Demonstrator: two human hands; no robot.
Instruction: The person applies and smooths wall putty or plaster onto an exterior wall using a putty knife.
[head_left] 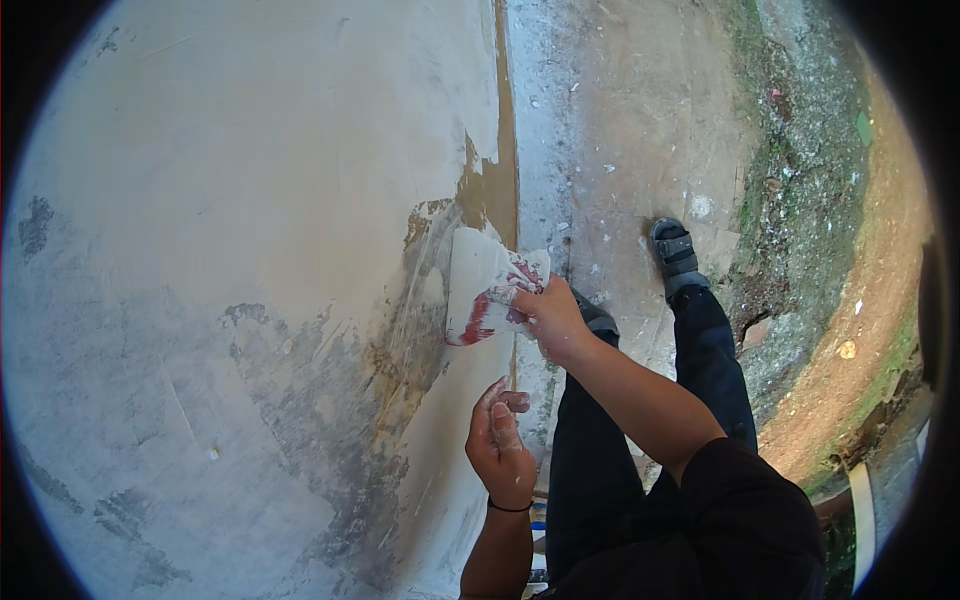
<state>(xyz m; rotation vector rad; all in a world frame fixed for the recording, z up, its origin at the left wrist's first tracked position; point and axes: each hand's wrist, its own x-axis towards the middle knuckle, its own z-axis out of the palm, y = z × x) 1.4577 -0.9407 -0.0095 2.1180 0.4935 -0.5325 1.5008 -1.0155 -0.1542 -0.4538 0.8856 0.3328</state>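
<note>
My right hand (pixel 548 315) grips a wide putty knife (pixel 482 285) with a red handle, its blade coated in white filler and pressed flat against the wall (pixel 250 200). The wall is mostly covered in pale smooth filler, with brown bare patches just above the blade. My left hand (pixel 497 440) hangs lower and close to the wall, fingers loosely curled with white paste on them, holding nothing that I can see. A black band sits on that wrist.
The ground (pixel 640 120) at the wall's foot is dusty concrete splashed with white. My legs in dark trousers and a grey sandal (pixel 675 250) stand there. To the right lie weeds, rubble and reddish soil (pixel 860 290).
</note>
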